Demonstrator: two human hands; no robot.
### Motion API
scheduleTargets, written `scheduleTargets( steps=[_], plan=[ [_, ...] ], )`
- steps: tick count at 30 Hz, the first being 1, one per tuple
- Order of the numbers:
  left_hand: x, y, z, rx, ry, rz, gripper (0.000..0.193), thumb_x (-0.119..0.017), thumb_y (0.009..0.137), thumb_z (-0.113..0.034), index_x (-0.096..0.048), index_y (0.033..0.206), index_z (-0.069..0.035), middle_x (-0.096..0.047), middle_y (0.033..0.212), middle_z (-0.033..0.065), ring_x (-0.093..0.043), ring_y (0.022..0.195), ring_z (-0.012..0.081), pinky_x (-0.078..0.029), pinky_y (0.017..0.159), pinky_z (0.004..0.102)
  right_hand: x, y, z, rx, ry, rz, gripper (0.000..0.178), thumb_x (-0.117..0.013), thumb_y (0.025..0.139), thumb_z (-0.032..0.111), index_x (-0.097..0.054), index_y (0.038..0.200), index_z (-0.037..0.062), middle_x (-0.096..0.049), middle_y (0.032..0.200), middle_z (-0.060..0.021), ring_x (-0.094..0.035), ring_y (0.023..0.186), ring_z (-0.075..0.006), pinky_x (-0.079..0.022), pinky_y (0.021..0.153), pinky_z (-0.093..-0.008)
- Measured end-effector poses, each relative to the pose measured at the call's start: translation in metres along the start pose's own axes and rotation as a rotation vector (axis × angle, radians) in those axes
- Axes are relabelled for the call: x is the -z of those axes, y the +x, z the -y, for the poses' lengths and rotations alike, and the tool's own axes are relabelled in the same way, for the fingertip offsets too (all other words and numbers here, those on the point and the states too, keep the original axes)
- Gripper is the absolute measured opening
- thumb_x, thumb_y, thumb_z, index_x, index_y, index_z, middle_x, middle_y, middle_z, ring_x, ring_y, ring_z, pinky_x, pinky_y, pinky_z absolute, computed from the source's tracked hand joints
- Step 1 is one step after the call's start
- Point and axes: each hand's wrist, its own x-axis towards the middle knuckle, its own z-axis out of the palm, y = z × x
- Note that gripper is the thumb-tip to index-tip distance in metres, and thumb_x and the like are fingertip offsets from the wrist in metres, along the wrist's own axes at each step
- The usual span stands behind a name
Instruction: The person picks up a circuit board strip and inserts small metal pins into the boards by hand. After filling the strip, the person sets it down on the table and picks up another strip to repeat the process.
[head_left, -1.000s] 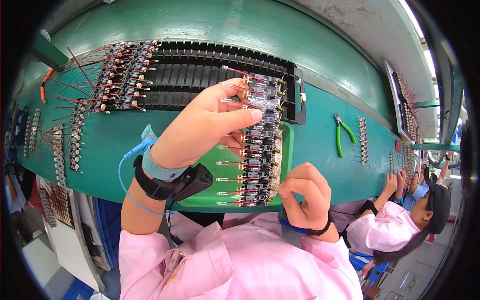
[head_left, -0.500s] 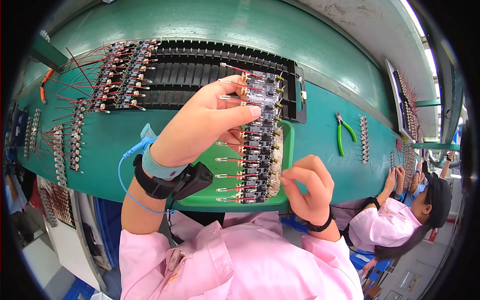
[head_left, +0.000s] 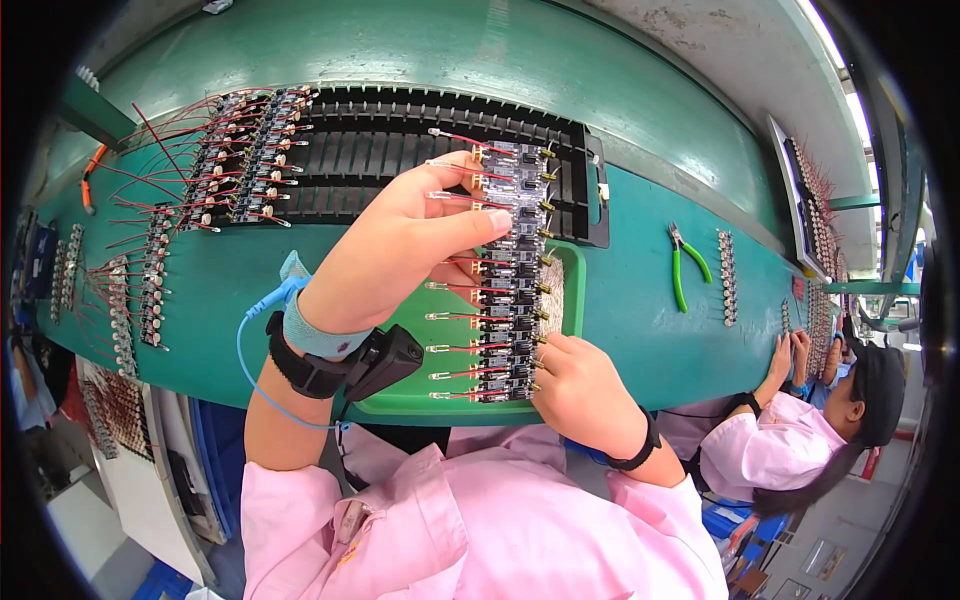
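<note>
My left hand [head_left: 420, 220] grips a long strip of black and clear plastic modules [head_left: 512, 240], thumb on its front face and fingers behind. Short red leads with clear glass-like tips stick out along the strip's left side, and small yellowish pins line its right edge. Against the right edge near the lower end, my right hand [head_left: 590, 395] has its fingers pinched together. Whatever sits between those fingertips is hidden. Beneath the strip lies a green tray [head_left: 573, 290] holding a bundle of thin cream-coloured strands [head_left: 551, 295], partly covered.
Behind stands a black slotted rack [head_left: 360, 150] with wired strips at its left. Green-handled cutters [head_left: 680, 268] and another strip [head_left: 727, 278] lie to the right. More strips [head_left: 153, 275] rest at left. A blue cord [head_left: 240, 350] runs from my left wristband. A co-worker [head_left: 780, 430] sits at right.
My right hand has moved left from over the tray's right side to the strip's lower right edge. The strip and my left hand have shifted slightly left.
</note>
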Motion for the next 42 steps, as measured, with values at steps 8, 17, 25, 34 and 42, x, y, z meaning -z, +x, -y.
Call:
scheduleTargets(
  steps=[8, 17, 25, 34, 42],
  plan=[
    [0.004, 0.001, 0.001, -0.005, -0.020, -0.005, 0.029, -0.056, 0.081, -0.011, -0.046, 0.108, -0.004, -0.058, 0.084, 0.0045, -0.057, 0.062, 0.0083, -0.048, 0.054, 0.0213, 0.011, 0.002, -0.003, -0.007, 0.177, -0.200, 0.013, -0.057, 0.057, -0.004, -0.050, 0.066, 0.0018, -0.047, 0.066, -0.0072, -0.050, 0.057, -0.0216, -0.040, 0.048, -0.0299],
    [0.009, 0.004, 0.004, -0.052, -0.061, -0.044, 0.030, -0.056, 0.081, -0.011, -0.046, 0.109, -0.005, -0.058, 0.086, 0.0034, -0.056, 0.063, 0.0085, -0.048, 0.053, 0.0216, 0.020, -0.002, -0.005, -0.119, 0.624, -0.370, 0.011, -0.054, 0.063, -0.009, -0.053, 0.071, -0.0014, -0.055, 0.064, -0.0073, -0.051, 0.052, -0.0137, -0.039, 0.046, -0.0230],
    [0.010, 0.005, 0.004, -0.047, -0.045, -0.041, 0.031, -0.057, 0.081, -0.012, -0.047, 0.109, -0.005, -0.057, 0.087, 0.0031, -0.056, 0.063, 0.0089, -0.049, 0.052, 0.0222, 0.020, 0.000, -0.004, -0.037, 0.657, -0.438, 0.011, -0.055, 0.063, -0.010, -0.053, 0.072, -0.0028, -0.054, 0.062, -0.0086, -0.050, 0.051, -0.0146, -0.038, 0.046, -0.0223],
    [0.010, 0.005, 0.004, -0.049, -0.058, -0.028, 0.031, -0.057, 0.080, -0.013, -0.046, 0.108, -0.004, -0.056, 0.090, 0.0042, -0.057, 0.064, 0.0106, -0.049, 0.053, 0.0227, 0.020, 0.005, 0.004, 0.038, 0.534, -0.519, 0.012, -0.056, 0.064, -0.008, -0.052, 0.074, -0.0022, -0.053, 0.060, -0.0082, -0.048, 0.049, -0.0154, -0.036, 0.044, -0.0239],
    [0.010, 0.005, 0.004, -0.050, -0.051, -0.038, 0.031, -0.058, 0.080, -0.013, -0.047, 0.107, -0.004, -0.056, 0.089, 0.0043, -0.057, 0.064, 0.0107, -0.048, 0.052, 0.0228, 0.024, 0.007, 0.007, 0.115, 0.337, -0.579, 0.019, -0.056, 0.058, -0.010, -0.052, 0.074, 0.0003, -0.051, 0.059, -0.0059, -0.049, 0.045, -0.0185, -0.037, 0.040, -0.0247]
  ],
)
